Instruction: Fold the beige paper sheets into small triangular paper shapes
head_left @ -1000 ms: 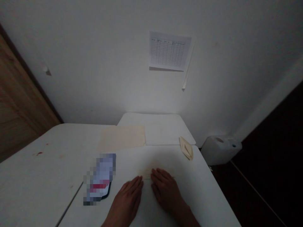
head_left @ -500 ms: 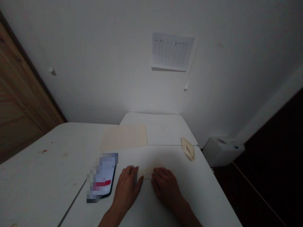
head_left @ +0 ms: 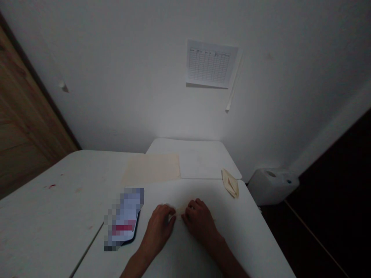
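Observation:
A pale sheet of paper [head_left: 181, 210] lies on the white table [head_left: 58, 216] in front of me, hard to tell from the tabletop in the dim light. My left hand [head_left: 158, 227] has its fingers curled and pinches the paper's near edge. My right hand [head_left: 199, 222] is curled too, its fingertips on the same edge, a finger's width from the left hand. A folded cream paper shape [head_left: 230, 182] lies at the table's right edge, apart from both hands.
A phone [head_left: 124, 220] lies left of my left hand. A cream sheet [head_left: 152, 168] rests farther back. A smaller white table [head_left: 203, 154] stands against the wall. A white container [head_left: 272, 183] sits on the floor at right. A printed chart [head_left: 211, 63] hangs on the wall.
Both hands went from lying flat on the paper to curled, with fingertips pinching its edge. They have drawn closer together.

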### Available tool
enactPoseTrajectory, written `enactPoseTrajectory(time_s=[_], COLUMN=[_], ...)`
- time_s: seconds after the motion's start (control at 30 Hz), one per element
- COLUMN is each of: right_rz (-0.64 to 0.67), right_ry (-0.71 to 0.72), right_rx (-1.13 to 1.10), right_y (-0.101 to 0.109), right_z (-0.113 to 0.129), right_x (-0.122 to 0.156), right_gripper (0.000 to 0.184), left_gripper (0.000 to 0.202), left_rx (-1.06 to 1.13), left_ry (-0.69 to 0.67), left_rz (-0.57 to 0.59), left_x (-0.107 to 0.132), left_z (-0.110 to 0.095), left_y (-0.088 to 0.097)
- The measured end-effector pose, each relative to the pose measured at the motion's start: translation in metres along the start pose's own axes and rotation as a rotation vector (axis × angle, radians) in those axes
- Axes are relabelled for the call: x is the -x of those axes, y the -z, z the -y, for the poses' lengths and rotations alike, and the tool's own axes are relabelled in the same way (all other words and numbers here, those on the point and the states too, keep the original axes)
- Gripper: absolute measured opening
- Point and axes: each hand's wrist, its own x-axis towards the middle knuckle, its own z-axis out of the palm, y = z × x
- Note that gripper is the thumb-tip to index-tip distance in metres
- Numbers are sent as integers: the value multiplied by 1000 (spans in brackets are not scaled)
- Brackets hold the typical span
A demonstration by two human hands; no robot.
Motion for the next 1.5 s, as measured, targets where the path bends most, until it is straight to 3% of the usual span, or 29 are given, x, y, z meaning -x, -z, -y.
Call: enactPoseTrajectory(time_s=[0.3, 0.43, 0.57, 0.9, 1.1, 1.5], right_rz=[96, 116, 124, 122, 121, 93], right_ry=[39, 68, 105, 136, 183, 39], right_rx=[-229, -181, -96, 5, 52, 26], right_y=[7, 8, 7, 2, 1, 2], right_z=[-1, -1, 0, 2, 3, 5], right_x=[-2, -2, -2, 0, 1, 4], right_gripper=[23, 27, 28, 25, 36, 32], left_gripper=[29, 25, 37, 53, 52, 34], left_rx=[-111, -190, -259, -465, -470, -501], left_ry=[-105, -169, -202, -304, -281, -240], left_rz=[57, 108, 156, 98, 134, 123], left_x=[0, 3, 8, 41, 46, 43], left_z=[-12, -9, -4, 7, -1, -14], left_y=[5, 3, -1, -10, 1, 14])
